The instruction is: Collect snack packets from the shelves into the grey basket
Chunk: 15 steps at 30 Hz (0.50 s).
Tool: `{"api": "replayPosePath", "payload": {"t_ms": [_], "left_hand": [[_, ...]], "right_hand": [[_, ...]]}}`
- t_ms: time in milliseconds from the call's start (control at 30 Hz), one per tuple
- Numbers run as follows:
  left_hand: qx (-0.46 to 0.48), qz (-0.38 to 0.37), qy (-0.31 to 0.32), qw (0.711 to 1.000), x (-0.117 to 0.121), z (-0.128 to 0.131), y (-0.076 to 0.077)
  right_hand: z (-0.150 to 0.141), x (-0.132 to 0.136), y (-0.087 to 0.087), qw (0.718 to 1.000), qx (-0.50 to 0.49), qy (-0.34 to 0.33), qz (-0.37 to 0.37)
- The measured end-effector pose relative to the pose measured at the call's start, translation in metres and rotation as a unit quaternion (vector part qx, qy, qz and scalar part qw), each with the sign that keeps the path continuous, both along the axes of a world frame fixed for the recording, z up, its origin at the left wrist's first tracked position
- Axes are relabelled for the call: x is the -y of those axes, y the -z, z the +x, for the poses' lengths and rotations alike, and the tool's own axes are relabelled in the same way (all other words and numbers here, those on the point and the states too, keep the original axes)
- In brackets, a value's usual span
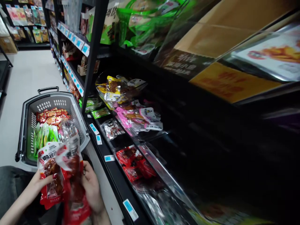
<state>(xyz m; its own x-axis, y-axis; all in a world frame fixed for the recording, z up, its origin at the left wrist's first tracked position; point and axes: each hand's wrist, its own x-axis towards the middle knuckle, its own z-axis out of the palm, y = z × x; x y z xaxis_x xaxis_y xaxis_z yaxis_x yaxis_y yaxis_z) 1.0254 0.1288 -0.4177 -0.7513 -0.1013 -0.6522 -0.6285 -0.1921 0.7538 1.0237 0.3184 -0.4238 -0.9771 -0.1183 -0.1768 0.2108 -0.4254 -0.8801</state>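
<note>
My left hand [42,184] is closed on a red and white snack packet [52,175] with a clear front showing brown meat, thumb across its face. Beside it, my right hand [92,184] grips a second red snack packet [74,184], which is smeared by motion and overlaps the first. Both packets are upright in front of a grey shopping basket [24,125] on the floor. Inside the basket lie red packets [52,116], green packets [45,135] and clear packets [69,128]. To the right, similar red packets [134,162] lie in a clear shelf bin.
A black shelf [103,156] with price tags runs along my right. Its clear bins hold pink packets [140,118] and yellow packets [114,87]. Larger bags hang over the upper right. A pale floor aisle [35,68] leads to more shelves and a cardboard box [8,44].
</note>
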Motion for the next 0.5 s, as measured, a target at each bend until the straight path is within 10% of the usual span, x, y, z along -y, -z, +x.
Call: {"api": "replayPosePath", "payload": {"t_ms": [300, 500], "left_hand": [[-0.009, 0.079, -0.06, 0.995, -0.011, 0.026, -0.003], [-0.039, -0.008, -0.074, 0.996, 0.027, -0.01, -0.022]], "right_hand": [[0.041, 0.057, 0.031, 0.897, -0.057, 0.053, 0.435], [0.019, 0.053, 0.017, 0.872, -0.164, 0.036, 0.459]]}}
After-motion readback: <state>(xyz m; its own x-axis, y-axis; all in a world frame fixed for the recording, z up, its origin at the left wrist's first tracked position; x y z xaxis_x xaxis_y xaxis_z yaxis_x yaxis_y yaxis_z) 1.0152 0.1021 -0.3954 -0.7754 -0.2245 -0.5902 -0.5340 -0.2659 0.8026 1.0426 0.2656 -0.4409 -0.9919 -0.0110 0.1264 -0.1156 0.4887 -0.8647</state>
